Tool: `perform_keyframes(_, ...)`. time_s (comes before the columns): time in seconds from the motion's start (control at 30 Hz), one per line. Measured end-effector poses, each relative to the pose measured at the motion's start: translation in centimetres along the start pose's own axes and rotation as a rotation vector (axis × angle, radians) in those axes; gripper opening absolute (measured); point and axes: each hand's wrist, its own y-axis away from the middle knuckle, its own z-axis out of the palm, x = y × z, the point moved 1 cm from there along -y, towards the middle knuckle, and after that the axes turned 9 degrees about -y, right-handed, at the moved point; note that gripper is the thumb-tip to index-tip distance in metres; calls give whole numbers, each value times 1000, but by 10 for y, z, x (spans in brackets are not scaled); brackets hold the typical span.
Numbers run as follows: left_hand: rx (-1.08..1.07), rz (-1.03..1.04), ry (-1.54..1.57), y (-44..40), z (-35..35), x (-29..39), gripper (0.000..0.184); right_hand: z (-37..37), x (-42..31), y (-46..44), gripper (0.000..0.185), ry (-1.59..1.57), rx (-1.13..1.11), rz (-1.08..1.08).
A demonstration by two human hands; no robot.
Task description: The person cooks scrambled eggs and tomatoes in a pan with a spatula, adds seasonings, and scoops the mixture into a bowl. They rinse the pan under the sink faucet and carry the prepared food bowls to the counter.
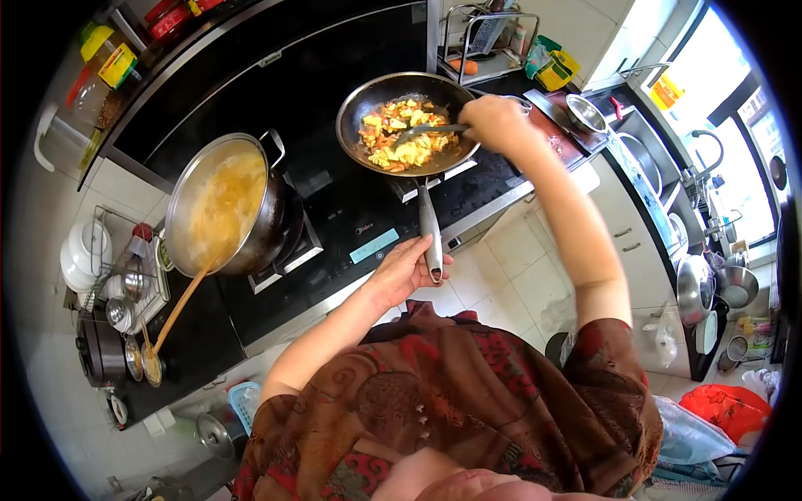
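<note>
Gripping the long pan handle (pixel 428 219) from below, our left hand (pixel 404 269) is wrapped near its end, with the thumb along one side and fingertips showing on the other. Our right hand (pixel 499 123) is closed around a dark spatula (pixel 430 129), whose blade reaches down into the food (pixel 407 135). That food, a mix of yellow and orange-red pieces, lies spread over the bottom of the dark frying pan (pixel 352 104), which sits over the right-hand burner with its handle pointing back toward us.

To the left of the frying pan, and well apart from both our hands, a large metal pot (pixel 269 213) stands over the other burner, filled with something yellowish and cloudy. A long wooden stick (pixel 184 305) leans over the pot's near rim and slants down and away to the left, its lower end beside two strainers (pixel 151 364) on the black counter (pixel 205 321). White bowls (pixel 86 250) are stacked beyond them in a wire rack.

On the right side, just past our right hand, we see a cutting board (pixel 558 138) with a wide-bladed knife (pixel 551 108) and a shallow metal bowl (pixel 586 113) near it. The sink (pixel 639 117) lies farther right, near the window.
</note>
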Motion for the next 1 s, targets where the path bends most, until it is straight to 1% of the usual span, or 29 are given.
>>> perform_keyframes(0.07, -19, 18, -31, 3, -1, 4, 36, -54, -9, 31, 12, -1, -36, 1)
perform_keyframes(0.13, -28, 34, -39, 7, -2, 7, 36, -73, -17, 44, 12, 74, -109, -11)
perform_keyframes(0.17, -14, 21, -56, 10, -3, 9, 37, -67, -21, 40, 12, 76, -110, -12)
perform_keyframes(0.23, -8, 5, -81, 11, -8, 11, 38, -30, -31, 25, 13, 175, -116, -71)
perform_keyframes(0.27, -17, 6, -67, 12, -12, 9, 38, 1, -25, 6, 13, 151, -45, -63)
perform_keyframes(0.3, -23, 10, -54, 13, -16, 10, 38, 6, -23, -3, 14, 158, -27, -17)
perform_keyframes(0.33, -38, 11, -85, 17, -20, 13, 38, -2, -17, -2, 15, 137, -39, 21)
perform_keyframes(0.37, -3, 5, -72, 22, -20, 16, 38, -15, -6, 1, 15, 121, -51, 57)
perform_keyframes(0.4, -3, 9, -76, 24, -22, 19, 39, -30, 4, 7, 16, 96, -11, 139)
perform_keyframes(0.43, -3, 5, -76, 28, -25, 20, 40, -46, 15, 11, 17, 73, -92, 158)
perform_keyframes(0.5, -7, 7, -99, 32, -31, 23, 40, -56, 41, 13, 19, 35, -134, 210)
perform_keyframes(0.53, -6, 13, -129, 33, -32, 24, 40, -47, 53, 3, 19, 37, -135, 207)
perform_keyframes(0.57, -5, 16, -126, 33, -32, 24, 40, -20, 68, -15, 19, -37, -216, 256)
perform_keyframes(0.6, 9, 21, -130, 34, -32, 24, 31, 17, 91, -38, 19, -111, -296, 305)
perform_keyframes(0.63, 23, 28, -136, 34, -32, 24, 27, 34, 83, -40, 21, -351, -297, 382)
perform_keyframes(0.7, 50, 37, -125, 35, -29, 24, 27, 67, 65, -43, 29, -835, -254, 558)
perform_keyframes(0.77, 81, 36, -110, 34, -30, 26, 27, 69, 46, -40, 22, -759, -161, 246)
perform_keyframes(0.83, 76, 54, -98, 33, -32, 22, 27, 52, 40, -35, 22, -412, 35, -12)
perform_keyframes(0.87, 79, 49, -92, 34, -32, 21, 27, 36, 35, -33, 22, -346, 2, 52)
perform_keyframes(0.9, 82, 50, -90, 33, -32, 21, 27, 23, 30, -33, 22, -294, 17, 64)
perform_keyframes(0.97, 83, 54, -89, 33, -30, 21, 27, 23, 28, -47, 17, -97, 99, 83)
perform_keyframes(1.0, 92, 56, -86, 32, -30, 21, 27, 26, 24, -58, 16, -55, 96, 111)
